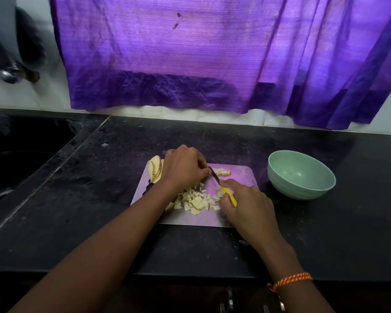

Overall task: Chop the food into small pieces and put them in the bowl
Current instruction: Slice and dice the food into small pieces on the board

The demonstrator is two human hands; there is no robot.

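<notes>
Where a dark, speckled stone table (303,233) runs beneath a crinkled purple curtain (190,53), a thin, flat cutting board (239,175) with rounded corners is laid, its pale surface tinted violet by the light through the cloth. A heap of small, pale, roughly square food pieces (196,201) is piled on the near half of the board. Uncut slices (155,169), thin and curved with a darker edge, are stacked at the board's far left corner, and a few more pale slices (222,172) are seen at the far edge, just beyond the knife tip.

The left hand (182,168) is set over the middle of the board with its fingers (201,164) curled downward; what is pressed beneath them is hidden by the hand itself. The right hand (250,205) is wrapped around the yellow handle of a small knife (224,187), the fingers closed tightly on it. The dark blade is angled up and left, its tip lying just beside the left hand's fingertips, above the chopped heap.

A smooth, round, pale green bowl (301,175) with faint ridges on its outer wall is stood on the table to the right of the board, near it but apart. A braided orange thread (290,281) is worn around the right wrist. A sunken dark sink (20,154) is set at the left.
</notes>
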